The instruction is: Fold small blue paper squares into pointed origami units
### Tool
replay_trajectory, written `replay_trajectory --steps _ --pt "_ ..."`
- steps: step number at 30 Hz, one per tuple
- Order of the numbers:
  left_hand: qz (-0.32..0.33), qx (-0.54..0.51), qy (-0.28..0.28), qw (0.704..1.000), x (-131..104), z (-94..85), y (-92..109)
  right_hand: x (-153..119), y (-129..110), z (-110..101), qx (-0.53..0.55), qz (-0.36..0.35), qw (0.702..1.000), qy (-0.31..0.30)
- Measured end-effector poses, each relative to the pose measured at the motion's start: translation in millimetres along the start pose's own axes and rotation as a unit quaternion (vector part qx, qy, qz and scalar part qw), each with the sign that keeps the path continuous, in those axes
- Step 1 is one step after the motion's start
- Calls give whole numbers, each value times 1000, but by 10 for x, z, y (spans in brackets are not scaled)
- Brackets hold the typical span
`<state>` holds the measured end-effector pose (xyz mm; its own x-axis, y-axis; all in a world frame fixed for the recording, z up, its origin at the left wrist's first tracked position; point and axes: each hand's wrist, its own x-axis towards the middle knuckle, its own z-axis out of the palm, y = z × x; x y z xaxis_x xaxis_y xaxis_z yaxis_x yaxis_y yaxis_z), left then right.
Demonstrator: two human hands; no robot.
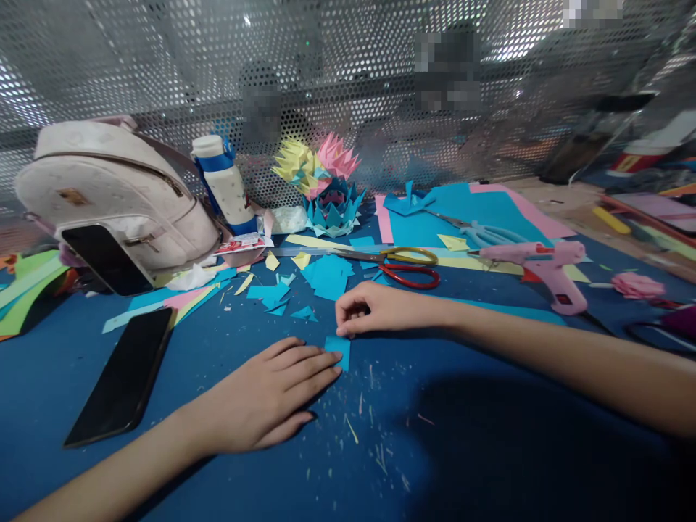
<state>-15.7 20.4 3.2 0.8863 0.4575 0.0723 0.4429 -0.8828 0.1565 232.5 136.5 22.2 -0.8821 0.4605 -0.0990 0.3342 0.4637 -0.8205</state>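
Head view: steadying the small blue paper (338, 344), apparently a folding step.
Left hand (277, 388) lies open, palm down, fingertips on the paper, which sits well short of the tabletop's (261, 486) far edge; right hand (367, 308) is curled at the paper's far right corner (grip cannot be told). Next move likely calls for aligning edges before creasing.

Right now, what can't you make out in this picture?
Head view: part of the small blue paper, covered by the left hand.
Head view: whether the right hand pinches that paper; its curled fingers hide the contact.
Head view: markings on the red-and-white cup, blurred.
Head view: print on the packet, too small.
Head view: whatever lies behind the backpack.
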Motion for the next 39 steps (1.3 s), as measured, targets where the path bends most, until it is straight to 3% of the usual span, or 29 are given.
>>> replay_trajectory --steps 5,11,18,27,33,39 --pt "-6 5 -25 1000 -9 8 -9 -11 -3 -9 -14 -9 1000 -20" --pt "-8 -1 -15 1000 -8 5 -11 -13 -29 14 -15 -5 1000 -12" --pt "-6 1 -24 1000 1 1 -16 -6 -26 56 -9 -7 999 39" --pt "-6 7 -38 999 -3 -5 -15 17 17 46 21 6 998 63" --pt "-11 5 -32 999 -8 -1 -18 14 -9 24 108 28 993 27" --pt "-13 7 -46 999 -7 -9 -20 14 -25 47 66 8 998 21"
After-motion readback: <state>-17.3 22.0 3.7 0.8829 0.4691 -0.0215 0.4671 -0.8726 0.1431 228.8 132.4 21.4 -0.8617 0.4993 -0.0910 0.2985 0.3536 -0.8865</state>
